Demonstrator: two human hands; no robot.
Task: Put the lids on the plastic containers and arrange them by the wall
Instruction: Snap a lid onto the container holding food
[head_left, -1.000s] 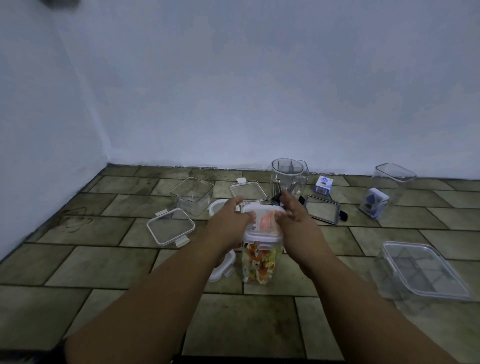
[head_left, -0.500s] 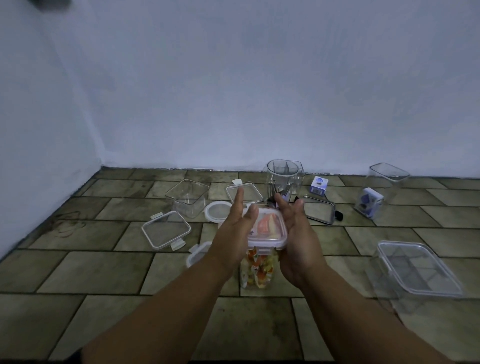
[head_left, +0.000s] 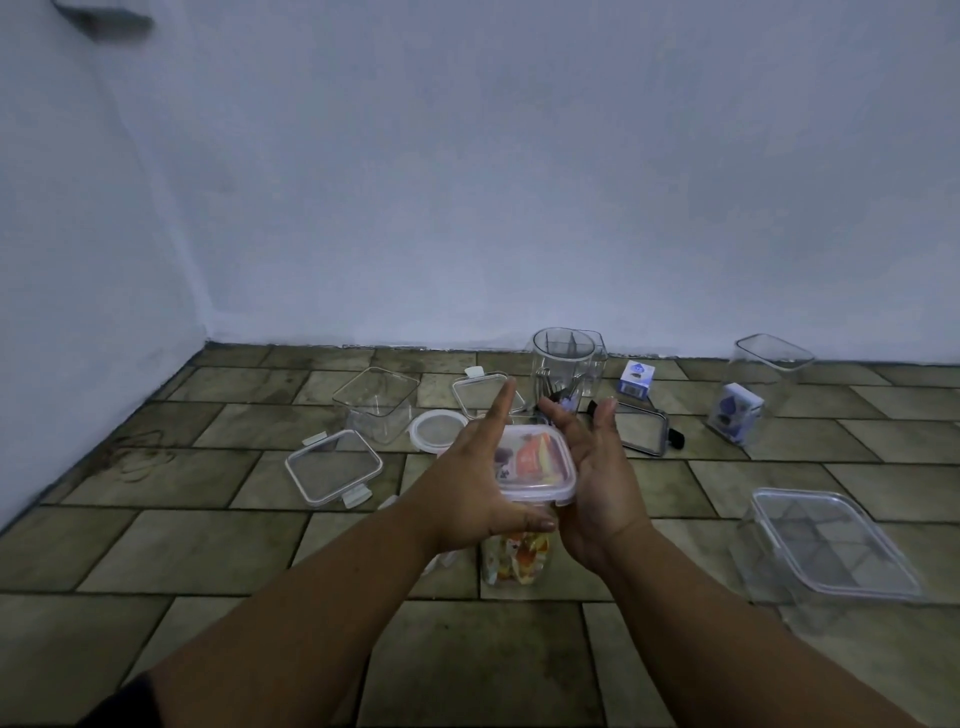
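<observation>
Since my left hand (head_left: 478, 478) and right hand (head_left: 597, 483) only sandwich the tub (head_left: 514, 561) mid-frame with flat, open palms, I reckon it could slip and pop its lid (head_left: 537, 460).

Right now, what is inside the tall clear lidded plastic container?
Orange, yellow, white pieces show through the container and its lid; the left hand and right hand hide the middle.

place: bare indoor room corner, home-like | beyond left hand (head_left: 483, 478): 2 plain pale walls (head_left: 519, 182) meeting | under it: worn brown tiled floor (head_left: 208, 545) | around it: clear plastic containers (head_left: 376, 402), loose lids (head_left: 332, 465) on floor
</observation>
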